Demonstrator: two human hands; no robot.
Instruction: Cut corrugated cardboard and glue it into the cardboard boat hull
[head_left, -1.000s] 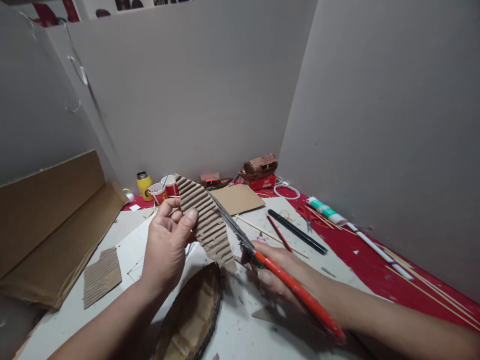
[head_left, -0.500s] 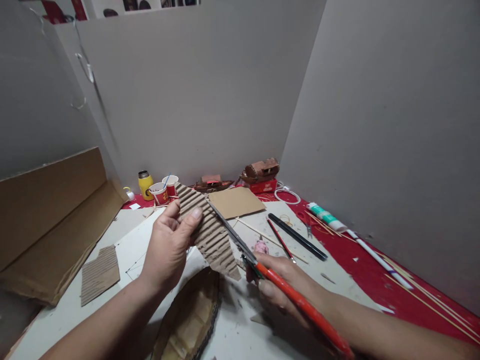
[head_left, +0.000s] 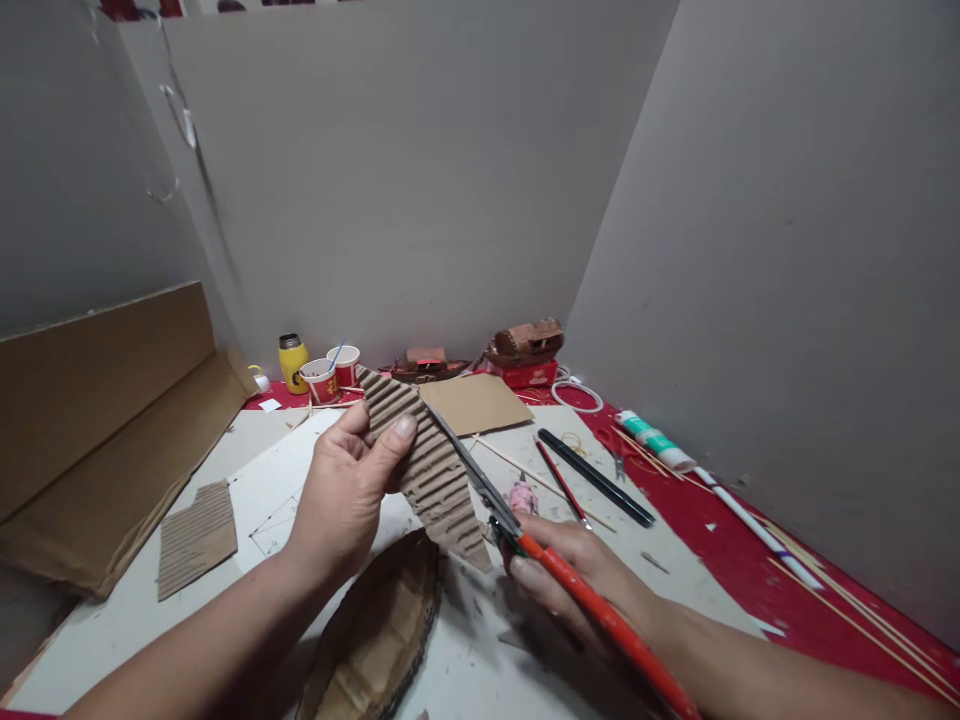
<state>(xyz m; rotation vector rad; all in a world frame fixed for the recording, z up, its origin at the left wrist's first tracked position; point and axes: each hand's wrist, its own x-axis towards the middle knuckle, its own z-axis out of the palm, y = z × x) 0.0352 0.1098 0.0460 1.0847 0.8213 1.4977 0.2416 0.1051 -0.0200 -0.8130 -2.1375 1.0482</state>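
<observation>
The left hand (head_left: 341,495) pinches ridged cardboard (head_left: 436,475); the right hand (head_left: 600,562) grips red-handled scissors (head_left: 592,602) along its edge.

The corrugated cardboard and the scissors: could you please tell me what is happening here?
A person's left hand holds up a corrugated cardboard piece, thumb on its ridged face. The right hand grips red-handled scissors, their blades along the piece's right edge. Below, a boat-shaped hull lies near the person; a smaller corrugated scrap lies to the left.

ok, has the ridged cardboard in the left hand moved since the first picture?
Yes: judged against the hull, the ridged cardboard has shifted slightly right and lower in the picture.
</observation>
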